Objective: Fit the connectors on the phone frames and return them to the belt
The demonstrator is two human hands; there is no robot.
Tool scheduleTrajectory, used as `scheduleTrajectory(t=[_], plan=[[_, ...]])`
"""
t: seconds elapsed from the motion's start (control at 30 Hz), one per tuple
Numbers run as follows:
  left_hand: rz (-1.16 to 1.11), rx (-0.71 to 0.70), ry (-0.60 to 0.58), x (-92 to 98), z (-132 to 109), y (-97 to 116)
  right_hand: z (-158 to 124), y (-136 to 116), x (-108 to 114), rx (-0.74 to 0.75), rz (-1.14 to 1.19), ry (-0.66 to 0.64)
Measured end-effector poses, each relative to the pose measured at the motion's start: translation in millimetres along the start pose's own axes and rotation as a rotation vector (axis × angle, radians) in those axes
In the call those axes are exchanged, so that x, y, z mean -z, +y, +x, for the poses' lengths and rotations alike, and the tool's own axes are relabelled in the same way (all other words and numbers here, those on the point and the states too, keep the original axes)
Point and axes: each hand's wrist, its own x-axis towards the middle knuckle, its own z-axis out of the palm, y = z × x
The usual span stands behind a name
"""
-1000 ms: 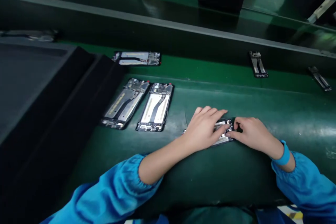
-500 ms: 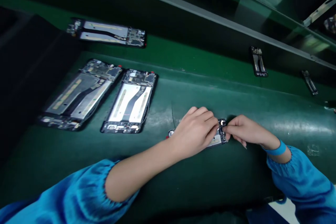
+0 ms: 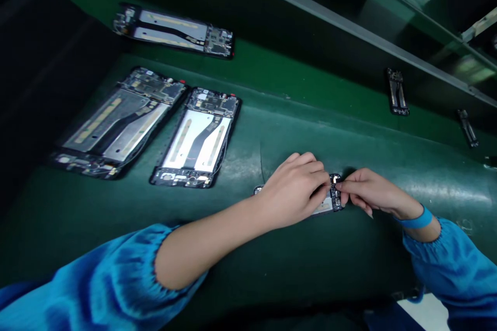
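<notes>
An opened phone [image 3: 324,205] lies on the green mat, its inner parts facing up and much of it hidden beneath my left hand [image 3: 294,190]. That hand is closed, fingers bent over the phone's middle; what its fingertips pinch, if anything, is hidden. My right hand [image 3: 361,190] is at the phone's right end, thumb and index finger pressed together on the small circuit board there. Anything between those fingertips is too small to make out. A thin dark cable sticks up near the phone's left end.
Two opened phones, a larger-looking one [image 3: 120,121] and another [image 3: 198,137], lie to the left. A third phone [image 3: 174,33] lies on the green strip [image 3: 295,83] behind, with two smaller-looking phones [image 3: 397,91] farther right. A dark panel [image 3: 50,72] stands at far left.
The view has tilted a little, so the things behind appear shifted right. Both hands stay on the same phone in nearly the same pose.
</notes>
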Motion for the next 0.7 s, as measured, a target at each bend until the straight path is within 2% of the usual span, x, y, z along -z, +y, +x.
scheduleTrajectory(t=[0.1,0.33,0.57,0.7], plan=[[-0.001,0.003,-0.009,0.9,-0.1,-0.1,1.3,-4.0,-2.4,-0.010,-0.025,0.038],[-0.035,0.074,-0.057,4.2,4.0,1.8,3.0,-9.5,-1.5,0.068,-0.148,0.090],[-0.038,0.099,-0.060,4.8,7.3,1.7,2.2,-10.5,0.2,0.068,-0.166,0.094],[0.034,0.070,-0.039,0.1,9.6,0.8,-0.2,-15.9,0.1,0.014,-0.164,0.098]])
